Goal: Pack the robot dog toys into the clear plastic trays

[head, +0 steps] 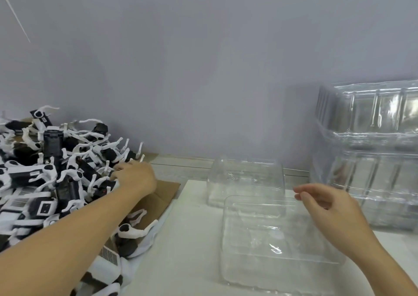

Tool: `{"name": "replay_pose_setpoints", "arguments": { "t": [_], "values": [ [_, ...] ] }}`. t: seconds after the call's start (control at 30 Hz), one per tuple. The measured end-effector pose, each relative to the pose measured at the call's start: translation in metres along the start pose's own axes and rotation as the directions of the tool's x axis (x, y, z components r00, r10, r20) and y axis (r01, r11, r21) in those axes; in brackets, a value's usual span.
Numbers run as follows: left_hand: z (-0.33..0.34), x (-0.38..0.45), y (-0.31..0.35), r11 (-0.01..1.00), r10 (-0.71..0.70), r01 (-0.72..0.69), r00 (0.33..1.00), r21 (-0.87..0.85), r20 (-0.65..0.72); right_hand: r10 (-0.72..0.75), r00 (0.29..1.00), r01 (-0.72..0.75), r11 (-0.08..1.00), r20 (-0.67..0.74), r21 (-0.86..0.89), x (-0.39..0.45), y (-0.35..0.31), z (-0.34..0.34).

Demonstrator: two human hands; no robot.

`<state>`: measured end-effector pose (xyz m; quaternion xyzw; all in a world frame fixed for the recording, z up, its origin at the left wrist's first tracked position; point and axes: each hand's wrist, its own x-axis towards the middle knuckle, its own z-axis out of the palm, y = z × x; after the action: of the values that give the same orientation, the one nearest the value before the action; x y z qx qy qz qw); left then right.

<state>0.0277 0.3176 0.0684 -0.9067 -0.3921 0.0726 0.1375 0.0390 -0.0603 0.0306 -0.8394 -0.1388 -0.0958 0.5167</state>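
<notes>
A heap of black-and-white robot dog toys (pixel 52 171) fills the left side, lying on cardboard. My left hand (pixel 135 176) reaches into the heap's right edge, its fingers among the white legs; whether it grips one is hidden. An empty clear plastic tray (pixel 271 246) lies flat in front of me on the white table. Behind it stands a second clear tray (pixel 246 180). My right hand (pixel 328 207) hovers over the flat tray's far right corner, fingers loosely curled and holding nothing.
A tall stack of clear plastic trays (pixel 371 148) rises at the right. A flattened cardboard sheet (pixel 158 196) sticks out from under the toy heap. A grey wall (pixel 203 69) closes the far side of the white table (pixel 192 239).
</notes>
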Motion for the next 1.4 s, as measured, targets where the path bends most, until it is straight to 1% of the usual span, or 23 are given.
{"name": "replay_pose_setpoints", "arguments": {
  "t": [0.13,0.23,0.33,0.4,0.47,0.53,0.6,0.7,0.73,0.77,0.83,0.87,0.9,0.93,0.97,1.0,1.03,1.07,1.13,1.2,1.27,1.33,1.4],
  "values": [
    [0.008,0.012,-0.006,0.997,0.073,-0.074,0.996,-0.007,-0.055,0.004,1.0,-0.004,1.0,0.005,0.001,0.001,0.002,0.001],
    [0.004,0.011,-0.004,0.986,0.084,-0.096,0.992,-0.133,-0.095,0.019,1.0,-0.019,1.0,0.018,0.017,0.001,0.002,0.001],
    [-0.005,0.005,0.0,0.948,0.126,-0.174,0.974,-0.268,-0.187,0.033,0.999,-0.034,0.999,0.029,0.031,0.001,0.002,0.002],
    [-0.012,0.001,0.004,0.894,0.146,-0.24,0.954,-0.378,-0.261,0.038,0.999,-0.039,0.999,0.037,0.031,0.001,0.002,0.001],
    [-0.021,-0.005,0.008,0.821,0.154,-0.309,0.929,-0.481,-0.335,0.041,0.998,-0.043,0.999,0.042,0.032,0.001,0.002,0.001],
    [-0.03,-0.012,0.012,0.748,0.149,-0.371,0.902,-0.55,-0.405,0.041,0.998,-0.042,0.999,0.045,0.027,0.001,0.001,0.001],
    [-0.04,-0.023,0.015,0.675,0.127,-0.426,0.871,-0.602,-0.475,0.045,0.998,-0.046,0.999,0.05,0.023,0.001,0.001,0.001],
    [-0.055,-0.042,0.023,0.579,0.045,-0.503,0.806,-0.642,-0.59,0.049,0.998,-0.05,0.999,0.05,0.015,0.001,0.001,-0.001],
    [-0.06,-0.051,0.026,0.529,0.0,-0.527,0.784,-0.665,-0.621,0.044,0.998,-0.045,0.999,0.045,0.006,0.001,0.0,-0.001],
    [-0.064,-0.06,0.029,0.457,-0.056,-0.549,0.767,-0.7,-0.639,0.035,0.999,-0.035,0.999,0.037,-0.01,0.001,-0.001,-0.002],
    [-0.069,-0.082,0.035,0.282,-0.173,-0.583,0.75,-0.762,-0.638,0.007,1.0,-0.006,0.999,0.019,-0.053,0.001,-0.005,-0.003],
    [-0.07,-0.093,0.038,0.185,-0.212,-0.595,0.753,-0.782,-0.623,-0.014,1.0,0.014,0.997,0.006,-0.077,0.002,-0.007,-0.004],
    [-0.068,-0.105,0.042,0.056,-0.235,-0.599,0.77,-0.799,-0.593,-0.038,0.999,0.037,0.994,-0.009,-0.1,0.002,-0.01,-0.005],
    [-0.065,-0.116,0.046,-0.11,-0.24,-0.581,0.803,-0.806,-0.546,-0.065,0.998,0.062,0.991,-0.023,-0.115,0.002,-0.013,-0.006],
    [-0.061,-0.126,0.05,-0.292,-0.219,-0.532,0.846,-0.795,-0.486,-0.088,0.995,0.084,0.99,-0.037,-0.115,0.003,-0.016,-0.006],
    [-0.056,-0.136,0.054,-0.446,-0.186,-0.457,0.889,-0.77,-0.419,-0.108,0.993,0.103,0.99,-0.05,-0.094,0.003,-0.02,-0.007],
    [-0.052,-0.144,0.057,-0.551,-0.156,-0.387,0.918,-0.74,-0.364,-0.124,0.991,0.121,0.991,-0.058,-0.053,0.003,-0.026,-0.007],
    [-0.048,-0.151,0.06,-0.619,-0.128,-0.331,0.937,-0.712,-0.324,-0.14,0.988,0.141,0.99,-0.058,0.007,0.003,-0.031,-0.007],
    [-0.043,-0.16,0.067,-0.709,-0.054,-0.225,0.962,-0.668,-0.267,-0.152,0.988,0.154,0.974,-0.021,0.164,0.002,-0.043,-0.006],
    [-0.043,-0.165,0.075,-0.777,0.043,-0.109,0.974,-0.62,-0.225,-0.149,0.986,0.118,0.946,0.08,0.303,-0.002,-0.052,-0.003],
    [-0.044,-0.168,0.082,-0.829,0.144,0.008,0.969,-0.56,-0.199,-0.153,0.972,0.078,0.927,0.179,0.367,-0.006,-0.058,0.003],
    [-0.044,-0.17,0.088,-0.841,0.228,0.082,0.95,-0.535,-0.213,-0.17,0.965,0.08,0.916,0.199,0.394,-0.009,-0.061,0.009],
    [-0.043,-0.171,0.09,-0.819,0.309,0.108,0.911,-0.564,-0.274,-0.176,0.97,0.094,0.908,0.167,0.408,-0.009,-0.062,0.01]
  ]
}}
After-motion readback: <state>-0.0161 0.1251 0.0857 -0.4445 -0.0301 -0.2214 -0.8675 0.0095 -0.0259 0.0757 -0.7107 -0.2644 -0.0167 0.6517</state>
